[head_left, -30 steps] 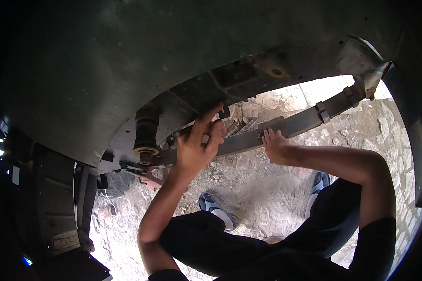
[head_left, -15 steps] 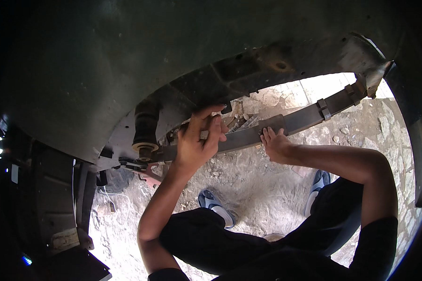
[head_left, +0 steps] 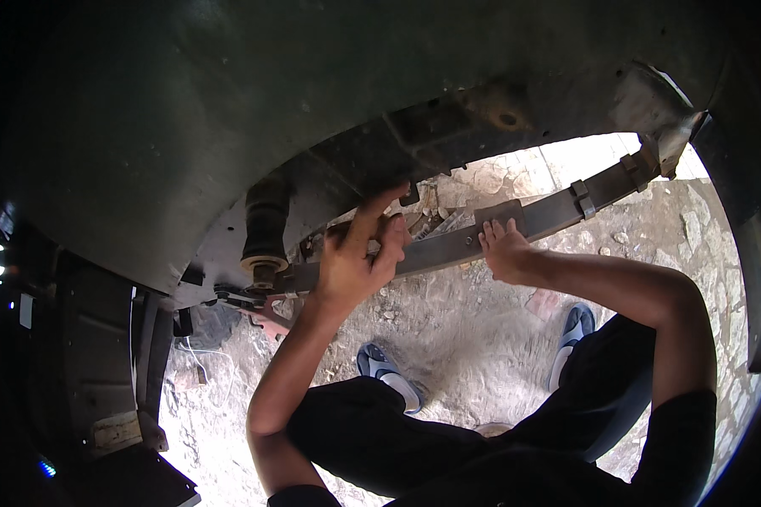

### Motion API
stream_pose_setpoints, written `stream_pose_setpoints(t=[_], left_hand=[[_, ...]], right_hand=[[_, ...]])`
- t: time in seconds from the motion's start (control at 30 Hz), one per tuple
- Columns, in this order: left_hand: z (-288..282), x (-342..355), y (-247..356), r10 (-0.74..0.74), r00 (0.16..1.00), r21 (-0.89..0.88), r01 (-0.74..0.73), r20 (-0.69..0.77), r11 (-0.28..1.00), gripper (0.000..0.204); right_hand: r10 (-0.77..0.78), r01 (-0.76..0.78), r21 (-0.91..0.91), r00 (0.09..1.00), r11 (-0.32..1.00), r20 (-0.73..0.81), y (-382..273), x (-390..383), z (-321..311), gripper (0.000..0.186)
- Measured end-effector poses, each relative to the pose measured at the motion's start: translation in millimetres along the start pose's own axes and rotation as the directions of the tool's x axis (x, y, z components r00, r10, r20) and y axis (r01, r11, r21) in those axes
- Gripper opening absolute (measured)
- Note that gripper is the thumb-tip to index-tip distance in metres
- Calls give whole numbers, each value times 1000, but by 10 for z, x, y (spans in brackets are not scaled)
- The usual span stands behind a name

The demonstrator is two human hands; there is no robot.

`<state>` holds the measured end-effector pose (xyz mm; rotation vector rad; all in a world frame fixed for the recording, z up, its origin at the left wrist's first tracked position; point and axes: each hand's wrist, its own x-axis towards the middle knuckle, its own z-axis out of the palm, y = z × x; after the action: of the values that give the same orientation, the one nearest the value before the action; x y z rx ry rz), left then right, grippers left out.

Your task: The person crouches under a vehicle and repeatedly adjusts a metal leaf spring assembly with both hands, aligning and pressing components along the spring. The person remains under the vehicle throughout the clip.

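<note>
A dark leaf spring point(head_left: 550, 217) slants across the view under a vehicle body. My right hand point(head_left: 509, 255) has its fingertips on the near edge of a flat rectangular plate point(head_left: 499, 217) lying on the spring's top. Left of the plate, a small round bolt head or hole point(head_left: 468, 241) shows on the spring. My left hand point(head_left: 357, 258) is raised in front of the spring, with nothing visible in it. Its index finger points up beside a small black block point(head_left: 409, 195) under the frame; contact cannot be made out. The other fingers are partly bent.
The dark curved body panel point(head_left: 186, 110) overhangs everything. A black cylindrical rubber mount point(head_left: 266, 224) hangs left of my left hand. Below it, another person's hand point(head_left: 271, 321) is near the spring's left end. My sandalled feet point(head_left: 389, 372) stand on rough stony ground point(head_left: 457, 338).
My right hand has slid slightly right along the spring, and the plate has shifted with it, uncovering the round bolt head or hole. My left index finger has straightened upward a little.
</note>
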<state>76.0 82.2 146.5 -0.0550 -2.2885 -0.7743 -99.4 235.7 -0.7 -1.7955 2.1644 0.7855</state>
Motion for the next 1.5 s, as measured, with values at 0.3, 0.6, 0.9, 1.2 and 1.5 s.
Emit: stream_pose_setpoints(t=[0.3,0.6,0.9,1.2,1.5], left_hand=[[-23,45,62,-114,993,-50,112,-32,992,27],[58,70,133,-57,998,-1,57,32,998,33],[-1,-30,22,36,999,-47,-36,-8,998,34],[-4,65,108,-39,997,148,29,68,989,49],[-77,-37,-47,105,992,76,-110,65,991,53]], right_hand=[[73,-69,-74,996,995,55,95,100,51,92],[-19,10,85,994,996,108,50,-1,-108,95],[-39,37,17,990,999,133,-12,-17,-25,93],[-18,1,125,991,992,133,32,-21,-90,77],[-4,3,30,999,1000,41,29,28,28,91]])
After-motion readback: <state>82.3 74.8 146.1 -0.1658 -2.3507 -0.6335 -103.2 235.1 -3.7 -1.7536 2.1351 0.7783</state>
